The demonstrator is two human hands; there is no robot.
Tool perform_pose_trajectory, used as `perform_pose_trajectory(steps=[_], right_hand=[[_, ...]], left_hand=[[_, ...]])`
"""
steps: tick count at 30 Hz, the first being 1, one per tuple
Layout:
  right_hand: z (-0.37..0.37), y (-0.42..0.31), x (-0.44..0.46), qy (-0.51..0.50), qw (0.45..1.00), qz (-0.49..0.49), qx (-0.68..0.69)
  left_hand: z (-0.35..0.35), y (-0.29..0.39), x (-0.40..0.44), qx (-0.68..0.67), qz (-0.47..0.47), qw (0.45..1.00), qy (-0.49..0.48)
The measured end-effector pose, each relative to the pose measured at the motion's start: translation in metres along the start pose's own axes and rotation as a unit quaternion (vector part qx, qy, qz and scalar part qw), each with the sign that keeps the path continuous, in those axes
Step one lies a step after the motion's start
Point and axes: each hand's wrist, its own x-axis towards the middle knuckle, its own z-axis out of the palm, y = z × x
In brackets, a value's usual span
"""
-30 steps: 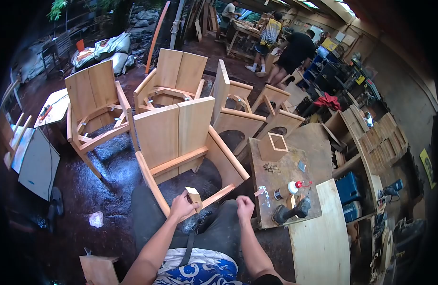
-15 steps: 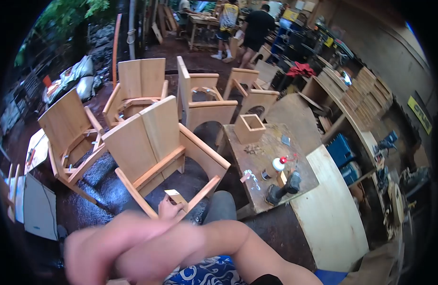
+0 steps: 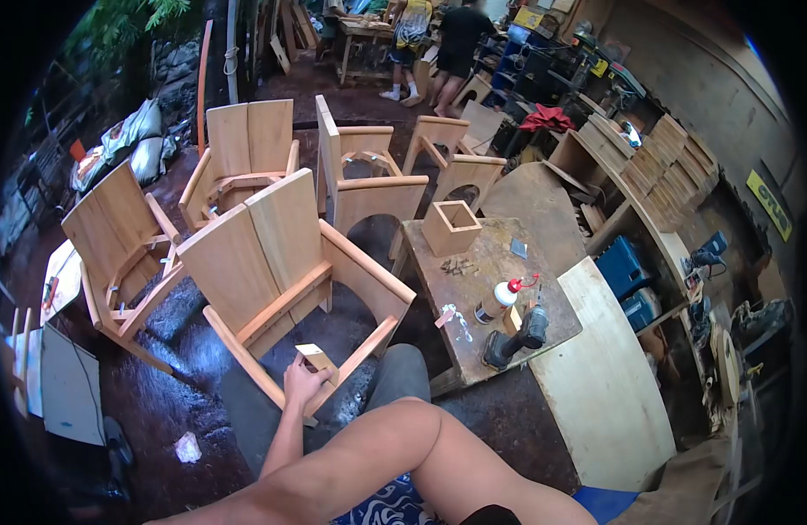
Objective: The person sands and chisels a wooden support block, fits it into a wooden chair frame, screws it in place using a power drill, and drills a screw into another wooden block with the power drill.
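Observation:
My left hand [image 3: 304, 383] is closed around a small wooden block [image 3: 319, 357], held at the front corner of the nearest wooden chair frame [image 3: 268, 258]. This chair has a split backrest, side arms and an open seat, and it stands right before my knees. My right forearm [image 3: 333, 468] crosses over my left arm toward the lower left. The right hand itself lies outside the picture, so its fingers are hidden.
More unfinished chairs [image 3: 128, 236] stand behind and left. A low worktable [image 3: 543, 297] on the right bears a wooden box [image 3: 451, 229], a glue bottle [image 3: 498, 302] and a cordless drill [image 3: 519, 337]. A plywood sheet [image 3: 604, 385] lies beside it. People [image 3: 460, 44] stand at the back.
My right hand, blurred at the lower left before, has gone out of view past the bottom edge. My left hand still holds the block at the chair. The view has shifted slightly.

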Motion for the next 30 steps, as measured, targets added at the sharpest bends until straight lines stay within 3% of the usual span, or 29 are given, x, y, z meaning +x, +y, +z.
perform_pose_trajectory(steps=[2,5,8,10,11,13,14,15,17,19,20,21,23,25,28,30], right_hand=[[-0.003,0.002,-0.001,-0.053,0.995,-0.005,0.079],[-0.024,-0.001,-0.005,-0.058,0.986,0.094,0.124],[-0.030,-0.022,-0.011,-0.032,0.980,0.031,-0.195],[-0.032,-0.043,-0.017,-0.019,0.916,-0.029,-0.401],[-0.035,-0.055,-0.019,-0.014,0.867,-0.061,-0.494],[-0.021,-0.112,-0.044,0.173,0.756,-0.093,-0.624],[-0.008,-0.137,-0.055,0.322,0.710,-0.137,-0.611],[0.004,-0.164,-0.068,0.440,0.630,-0.184,-0.613],[0.023,-0.224,-0.106,0.489,0.460,-0.268,-0.691],[0.061,-0.251,-0.128,0.526,0.360,-0.269,-0.722],[0.068,-0.264,-0.142,0.528,0.229,-0.248,-0.780],[0.066,-0.278,-0.164,0.496,0.058,-0.213,-0.840],[0.062,-0.265,-0.189,0.482,-0.145,-0.071,-0.861],[0.038,-0.258,-0.236,0.528,-0.100,0.039,-0.842],[-0.010,-0.225,-0.319,0.490,-0.136,0.132,-0.851],[-0.044,-0.195,-0.376,0.564,-0.155,0.206,-0.785]], left_hand=[[-0.001,-0.001,0.001,0.010,0.003,1.000,-0.002],[0.000,-0.002,0.001,-0.010,0.001,1.000,0.005],[0.002,-0.005,0.002,0.002,-0.006,1.000,0.002],[0.002,0.006,0.003,-0.022,-0.002,1.000,-0.009],[-0.005,0.004,-0.002,-0.044,0.001,0.999,-0.015],[0.024,-0.049,0.017,0.108,0.224,0.964,0.097],[0.013,-0.034,0.011,0.054,0.119,0.990,0.047],[0.003,-0.015,0.004,-0.006,0.014,1.000,-0.002],[0.005,-0.018,0.004,-0.022,0.001,1.000,-0.008],[0.003,-0.018,0.006,-0.036,0.010,0.999,-0.020],[0.003,-0.016,0.006,-0.038,0.006,0.999,-0.018],[0.003,-0.013,0.005,-0.027,0.015,0.999,-0.010],[-0.001,-0.010,0.001,-0.012,0.024,1.000,-0.009],[-0.006,-0.006,-0.001,-0.010,0.001,0.999,-0.033],[-0.004,-0.009,0.000,-0.019,0.016,1.000,-0.015],[-0.005,-0.006,0.000,-0.006,0.003,1.000,-0.022]])
